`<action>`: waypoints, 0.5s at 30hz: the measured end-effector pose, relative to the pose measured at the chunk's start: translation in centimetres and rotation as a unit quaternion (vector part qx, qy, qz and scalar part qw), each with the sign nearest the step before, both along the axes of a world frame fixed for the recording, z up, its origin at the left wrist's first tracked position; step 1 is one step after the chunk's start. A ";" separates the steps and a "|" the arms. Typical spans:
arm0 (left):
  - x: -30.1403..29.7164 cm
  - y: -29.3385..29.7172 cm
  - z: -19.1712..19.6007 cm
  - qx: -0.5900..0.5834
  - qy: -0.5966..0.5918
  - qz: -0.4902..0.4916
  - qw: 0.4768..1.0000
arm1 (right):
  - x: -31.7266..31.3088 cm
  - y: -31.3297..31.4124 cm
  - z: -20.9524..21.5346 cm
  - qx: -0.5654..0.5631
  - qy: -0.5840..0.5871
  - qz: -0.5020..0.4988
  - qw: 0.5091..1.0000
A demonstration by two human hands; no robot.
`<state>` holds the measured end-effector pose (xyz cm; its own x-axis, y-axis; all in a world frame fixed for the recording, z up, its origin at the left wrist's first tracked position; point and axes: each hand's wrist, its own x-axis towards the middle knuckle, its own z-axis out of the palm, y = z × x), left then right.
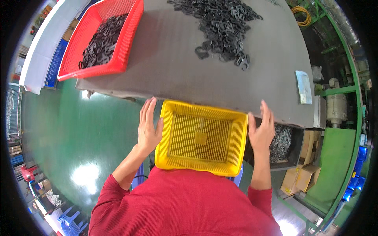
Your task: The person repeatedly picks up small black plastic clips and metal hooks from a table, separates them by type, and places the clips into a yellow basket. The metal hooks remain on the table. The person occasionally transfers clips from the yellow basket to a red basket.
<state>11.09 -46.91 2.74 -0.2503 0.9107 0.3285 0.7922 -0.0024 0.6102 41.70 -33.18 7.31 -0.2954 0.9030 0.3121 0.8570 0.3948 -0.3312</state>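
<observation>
A yellow plastic basket (162, 135) with a mesh bottom rests between my body and the table's front edge, and I see no parts inside it. My left hand (149, 128) is at its left side, fingers stretched up and thumb apart, close to the rim. At the opposite side my right hand (262, 131) is held the same way, fingers spread near the right rim. Neither hand is wrapped round the basket. Beyond it, a loose heap of small black ring-like parts (224, 29) lies on the grey table (169, 59).
At the table's left corner stands a red basket (129, 43) holding more black parts (103, 41). A dark bin (297, 147) of small metallic pieces sits below the table at right, near cardboard boxes (307, 177). A pale blue packet (303, 87) lies at the table's right edge.
</observation>
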 end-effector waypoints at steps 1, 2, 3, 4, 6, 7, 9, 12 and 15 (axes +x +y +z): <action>-0.3 1.7 1.8 0.043 0.018 -0.006 0.999 | -1.5 3.4 0.6 0.023 0.032 0.041 0.998; -0.9 3.8 2.6 0.058 -0.010 -0.063 0.996 | -2.9 7.0 0.2 0.040 0.069 0.091 0.993; -1.3 6.3 3.1 0.057 -0.002 -0.100 0.993 | -4.6 10.8 -0.7 0.057 0.105 0.142 0.983; -1.4 8.8 3.3 0.054 0.006 -0.135 0.989 | -6.5 14.2 -1.9 0.030 0.135 0.119 0.983; -0.7 14.0 2.4 0.037 -0.060 -0.114 0.991 | -9.8 19.3 -3.3 -0.006 0.161 0.066 0.985; -0.7 16.3 1.5 0.041 -0.062 -0.106 0.992 | -11.6 20.8 -4.2 -0.023 0.161 0.044 0.986; -1.2 19.6 0.0 0.050 -0.065 -0.086 0.993 | -15.8 20.2 -5.2 -0.004 0.085 0.048 0.995; -1.5 21.9 -1.5 0.064 -0.068 -0.061 0.994 | -19.0 16.4 -4.2 0.017 0.076 0.100 0.992; -2.8 21.4 -1.9 0.077 -0.066 -0.023 0.995 | -19.5 15.7 -4.4 -0.009 0.181 0.219 0.959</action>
<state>8.26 -25.52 0.79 -0.2601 0.8632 0.4327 0.7020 -0.1386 0.6986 22.17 -17.51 2.90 -0.5228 0.7228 0.4520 0.4373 0.6825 -0.5856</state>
